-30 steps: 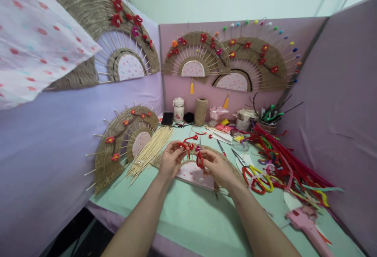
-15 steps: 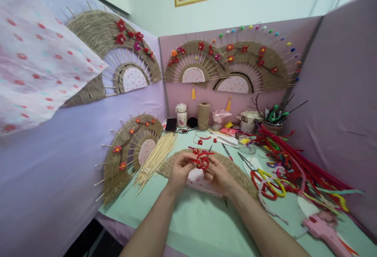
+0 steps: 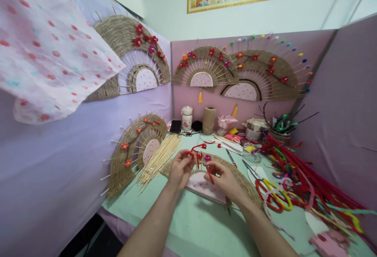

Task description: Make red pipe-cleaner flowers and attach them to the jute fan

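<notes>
My left hand is closed, thumb and fingers pinching a bent red pipe cleaner above the twine fan. My right hand, a little to the right, also has its fingers closed, on a short red strip that looks like pipe cleaner. Below both hands lies a half-round twine-wrapped fan with a pink spotted centre. A small magenta flower and a red flower show just beyond my fingers. My fingers hide part of the red pieces.
Scissors with red and yellow handles lie right, beside a heap of pipe cleaners. A pink glue gun is at lower right. Thin sticks lie left. A twine spool and white jar stand behind. Spotted cloth hangs upper left.
My hands have moved apart. The red looped bundle they held together now shows as separate red pieces, one at each hand. The view has shifted slightly left and up.
</notes>
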A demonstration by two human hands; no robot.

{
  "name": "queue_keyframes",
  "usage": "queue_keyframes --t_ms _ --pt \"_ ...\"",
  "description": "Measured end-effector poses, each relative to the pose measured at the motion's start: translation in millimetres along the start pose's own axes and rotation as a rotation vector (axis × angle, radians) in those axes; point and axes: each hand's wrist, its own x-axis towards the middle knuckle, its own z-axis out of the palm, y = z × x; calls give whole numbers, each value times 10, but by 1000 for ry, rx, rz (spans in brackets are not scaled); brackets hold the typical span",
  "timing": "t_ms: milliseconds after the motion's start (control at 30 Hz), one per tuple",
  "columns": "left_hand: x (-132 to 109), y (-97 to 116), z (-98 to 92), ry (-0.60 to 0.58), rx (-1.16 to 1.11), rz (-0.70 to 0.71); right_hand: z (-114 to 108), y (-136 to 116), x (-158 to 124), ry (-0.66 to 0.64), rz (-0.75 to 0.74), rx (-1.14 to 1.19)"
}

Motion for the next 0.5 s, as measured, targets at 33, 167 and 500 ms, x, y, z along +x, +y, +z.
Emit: queue_keyframes --t_ms 33,167,500 --pt "6 5 -7 -9 -63 -46 6 -16 -6 10 -34 -65" --pt "17 20 -24 20 -294 -234 8 -66 -35 44 -117 -215" --pt "-8 3 -12 -113 -99 -328 -79 -110 -52 41 -280 -449"
